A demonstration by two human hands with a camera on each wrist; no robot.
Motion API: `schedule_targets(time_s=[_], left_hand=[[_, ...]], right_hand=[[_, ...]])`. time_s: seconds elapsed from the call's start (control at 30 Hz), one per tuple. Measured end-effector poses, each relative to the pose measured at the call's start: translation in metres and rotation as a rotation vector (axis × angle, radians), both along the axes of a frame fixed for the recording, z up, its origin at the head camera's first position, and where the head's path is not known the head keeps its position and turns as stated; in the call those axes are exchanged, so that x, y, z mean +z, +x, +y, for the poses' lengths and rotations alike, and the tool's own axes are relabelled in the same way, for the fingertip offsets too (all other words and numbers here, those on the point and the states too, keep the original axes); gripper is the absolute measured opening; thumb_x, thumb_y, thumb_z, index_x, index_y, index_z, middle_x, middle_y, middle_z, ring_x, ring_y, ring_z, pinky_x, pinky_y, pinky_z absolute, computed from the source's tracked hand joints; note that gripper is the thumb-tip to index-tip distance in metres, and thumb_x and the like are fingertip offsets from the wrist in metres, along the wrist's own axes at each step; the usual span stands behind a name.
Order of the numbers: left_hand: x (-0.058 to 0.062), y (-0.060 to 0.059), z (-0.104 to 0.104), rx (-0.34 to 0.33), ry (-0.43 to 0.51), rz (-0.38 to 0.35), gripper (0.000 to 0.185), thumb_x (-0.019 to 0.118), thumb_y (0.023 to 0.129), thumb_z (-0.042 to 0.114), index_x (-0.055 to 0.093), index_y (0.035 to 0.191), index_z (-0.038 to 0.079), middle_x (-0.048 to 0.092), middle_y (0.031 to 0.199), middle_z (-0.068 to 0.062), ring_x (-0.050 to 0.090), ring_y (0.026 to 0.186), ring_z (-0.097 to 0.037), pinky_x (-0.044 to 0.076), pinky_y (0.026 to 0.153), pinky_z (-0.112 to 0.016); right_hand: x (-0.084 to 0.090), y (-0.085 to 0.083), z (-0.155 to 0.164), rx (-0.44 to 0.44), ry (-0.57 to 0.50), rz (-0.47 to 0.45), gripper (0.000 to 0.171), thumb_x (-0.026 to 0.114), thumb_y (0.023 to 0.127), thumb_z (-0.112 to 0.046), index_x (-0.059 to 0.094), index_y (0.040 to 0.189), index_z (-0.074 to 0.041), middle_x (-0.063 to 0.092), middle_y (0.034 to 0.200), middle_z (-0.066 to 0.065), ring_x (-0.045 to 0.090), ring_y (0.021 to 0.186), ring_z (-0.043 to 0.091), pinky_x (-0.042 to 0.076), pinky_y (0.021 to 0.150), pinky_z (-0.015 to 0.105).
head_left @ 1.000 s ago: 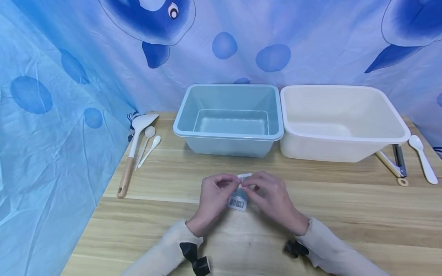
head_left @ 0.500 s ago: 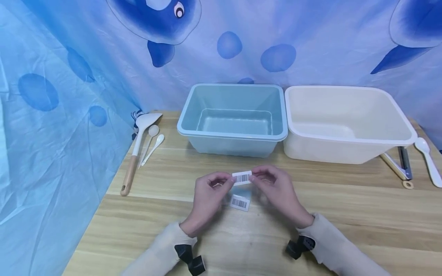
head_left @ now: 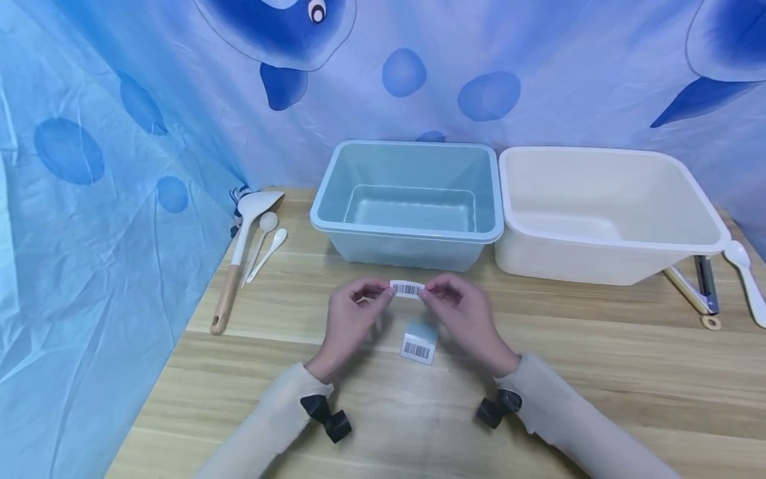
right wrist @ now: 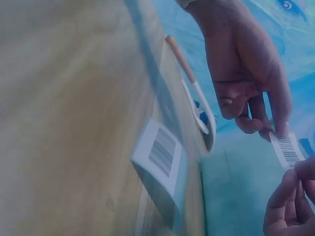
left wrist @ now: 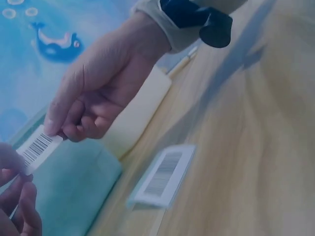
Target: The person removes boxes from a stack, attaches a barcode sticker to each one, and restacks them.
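While your left hand [head_left: 350, 318] and right hand [head_left: 463, 316] pinch opposite ends of the barcode sticker [head_left: 407, 290], held above the backing sheet [head_left: 418, 342] at 6 o'clock of the blue bin [head_left: 409, 233], slack risks it folding onto itself.

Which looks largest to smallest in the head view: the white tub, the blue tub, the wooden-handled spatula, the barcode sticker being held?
1. White tub
2. Blue tub; somewhat smaller
3. Wooden-handled spatula
4. Barcode sticker, pinched between the left hand and right hand
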State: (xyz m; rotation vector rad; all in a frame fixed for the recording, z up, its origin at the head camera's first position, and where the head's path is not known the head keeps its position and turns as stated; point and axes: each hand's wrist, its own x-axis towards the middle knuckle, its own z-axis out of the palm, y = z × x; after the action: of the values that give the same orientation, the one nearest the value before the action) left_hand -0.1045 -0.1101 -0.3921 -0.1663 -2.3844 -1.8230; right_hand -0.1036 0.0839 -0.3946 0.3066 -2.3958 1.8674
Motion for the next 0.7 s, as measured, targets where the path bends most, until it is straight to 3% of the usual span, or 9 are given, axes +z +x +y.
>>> schedule_targets(time_s=[0.23, 0.7], left_hand=[[-0.008, -0.02, -0.001, 0.054, -0.008, 0.028, 0.009, 0.072, 0.084, 0.004, 0.073, 0.092, 0.003, 0.072, 0.088, -0.012, 0.063, 0.077, -0.016, 0.053, 0.072, -0.023], [-0.01, -0.037, 0.005, 0.073, -0.037, 0.101, 0.011, 0.073, 0.084, 0.006, 0.074, 0.094, 0.003, 0.072, 0.086, -0.014, 0.061, 0.074, -0.017, 0.051, 0.069, -0.022]], right_hand=[[-0.002, -0.017, -0.013, -0.07, 0.103, 0.112, 0.007, 0.073, 0.085, -0.009, 0.071, 0.091, -0.005, 0.072, 0.085, 0.008, 0.062, 0.073, 0.015, 0.051, 0.064, 0.02], [-0.007, -0.031, -0.016, -0.102, 0.102, 0.13, 0.011, 0.07, 0.086, -0.005, 0.072, 0.097, -0.003, 0.073, 0.09, 0.012, 0.066, 0.076, 0.018, 0.054, 0.069, 0.02]])
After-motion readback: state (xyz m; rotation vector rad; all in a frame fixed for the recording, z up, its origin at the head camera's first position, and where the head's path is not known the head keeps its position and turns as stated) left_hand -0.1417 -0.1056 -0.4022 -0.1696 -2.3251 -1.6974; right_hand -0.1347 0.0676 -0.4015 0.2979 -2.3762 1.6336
